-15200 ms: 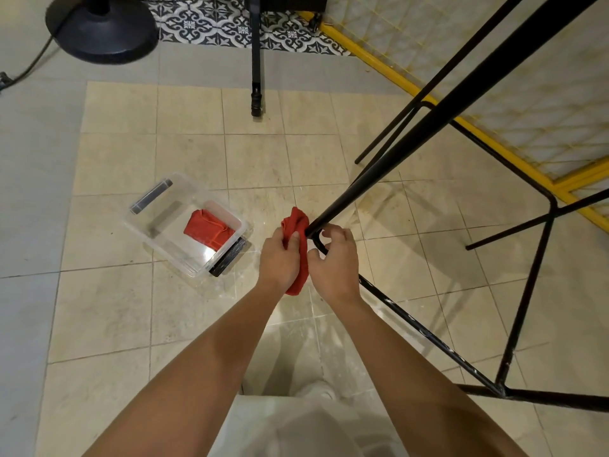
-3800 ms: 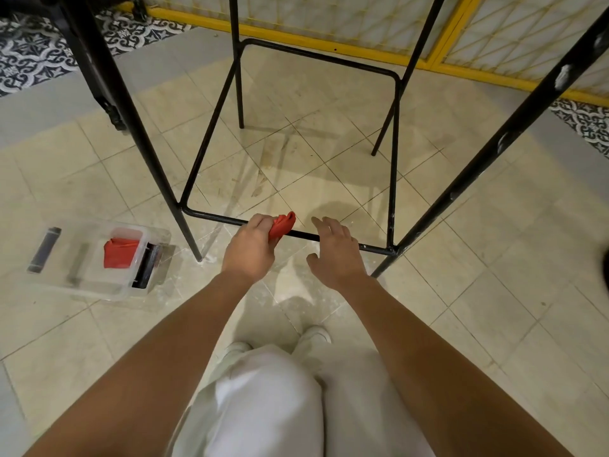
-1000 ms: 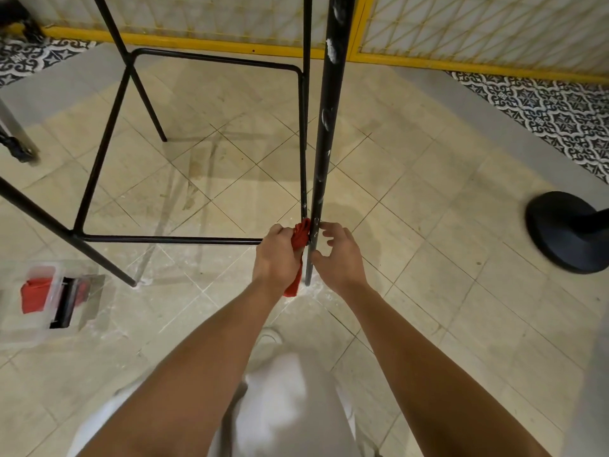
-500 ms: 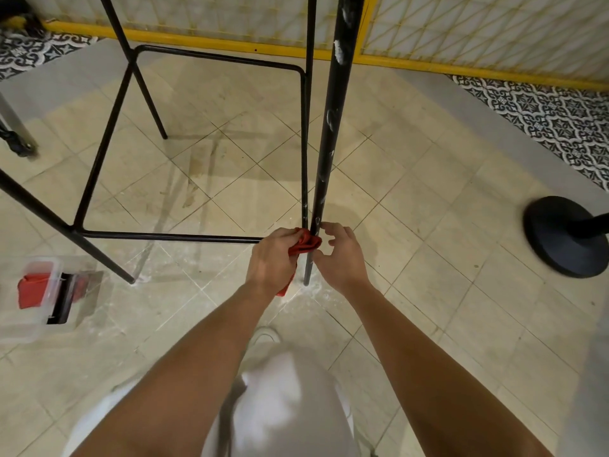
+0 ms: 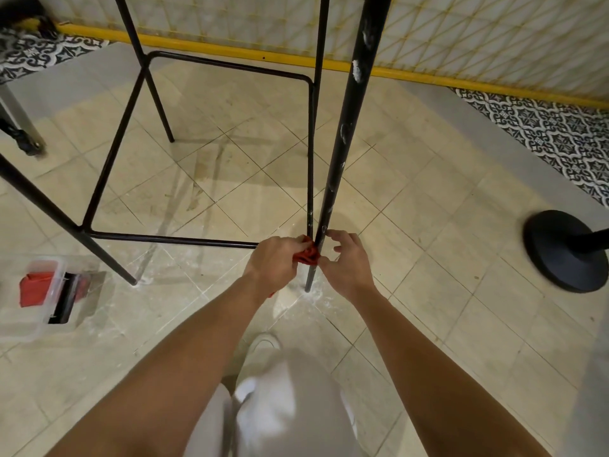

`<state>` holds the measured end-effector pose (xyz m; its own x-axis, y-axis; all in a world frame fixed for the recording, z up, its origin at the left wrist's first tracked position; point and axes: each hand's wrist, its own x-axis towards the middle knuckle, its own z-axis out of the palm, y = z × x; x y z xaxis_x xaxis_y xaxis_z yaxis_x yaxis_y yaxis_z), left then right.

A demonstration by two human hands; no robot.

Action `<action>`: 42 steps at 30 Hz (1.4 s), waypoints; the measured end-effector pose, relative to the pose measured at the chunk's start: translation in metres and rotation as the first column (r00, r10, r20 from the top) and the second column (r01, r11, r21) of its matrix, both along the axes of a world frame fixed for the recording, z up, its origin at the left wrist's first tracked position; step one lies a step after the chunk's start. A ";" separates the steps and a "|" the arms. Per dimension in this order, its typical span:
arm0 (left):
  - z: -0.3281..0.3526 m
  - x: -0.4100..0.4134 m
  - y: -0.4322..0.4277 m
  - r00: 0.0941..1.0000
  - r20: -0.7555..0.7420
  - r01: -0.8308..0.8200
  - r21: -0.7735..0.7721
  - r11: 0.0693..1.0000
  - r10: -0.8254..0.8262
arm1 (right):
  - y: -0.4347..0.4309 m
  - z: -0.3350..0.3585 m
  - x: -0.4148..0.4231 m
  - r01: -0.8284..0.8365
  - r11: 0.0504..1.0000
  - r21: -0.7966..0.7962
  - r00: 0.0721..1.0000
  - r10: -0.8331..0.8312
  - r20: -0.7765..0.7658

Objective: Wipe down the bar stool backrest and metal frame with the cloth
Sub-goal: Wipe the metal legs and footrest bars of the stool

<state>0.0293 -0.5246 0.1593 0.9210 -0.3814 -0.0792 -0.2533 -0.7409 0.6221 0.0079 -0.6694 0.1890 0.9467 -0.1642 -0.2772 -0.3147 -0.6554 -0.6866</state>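
The cloth (image 5: 306, 254) is being bunched tighter against the stool leg (image 5: 346, 127) by the left grip (image 5: 273, 258), its hanging tail being drawn up under the wrist. The fingers of the right grip (image 5: 346, 262) are being loosened from the leg. Wiping is no longer being done along the lower bar (image 5: 171, 239).

left hand (image 5: 273, 260) clenched (right hand (image 5: 347, 267) loosely curled)

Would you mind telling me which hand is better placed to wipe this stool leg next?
Left: the left hand grips the red cloth against the leg; the right hand only flanks it.
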 end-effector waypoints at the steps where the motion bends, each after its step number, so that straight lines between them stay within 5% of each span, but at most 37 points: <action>1: 0.002 0.004 0.004 1.000 -0.026 -0.006 -0.008 1.000 0.006 | -0.001 0.000 0.000 -0.001 1.000 0.004 1.000 0.001 0.000; 7: 0.013 0.044 0.006 0.929 -0.187 -0.337 -0.063 0.939 0.321 | 0.001 0.002 0.002 0.008 0.999 0.049 0.999 -0.006 -0.041; 15: 0.022 0.073 -0.030 0.956 -0.130 -0.269 -0.033 0.963 0.263 | -0.008 0.001 0.011 0.011 1.000 0.028 0.999 -0.010 -0.047; 24: 0.018 0.053 -0.020 0.988 -0.124 0.116 0.164 0.980 -0.096 | -0.014 0.002 0.014 0.030 0.998 0.051 0.997 -0.026 -0.071; 32: 0.022 0.058 -0.024 0.989 -0.136 -0.030 0.134 0.991 0.049 | -0.009 0.002 0.010 0.028 0.998 0.056 0.996 -0.024 -0.085; 42: 0.039 0.047 -0.017 0.975 -0.217 0.093 0.198 0.976 -0.049 | -0.004 0.003 0.008 0.036 0.999 0.036 0.996 -0.032 -0.087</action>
<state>0.0761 -0.5420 0.1984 0.8463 -0.4006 -0.3511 -0.1905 -0.8432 0.5026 0.0159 -0.6730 0.1918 0.9129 -0.1837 -0.3645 -0.3957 -0.6175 -0.6798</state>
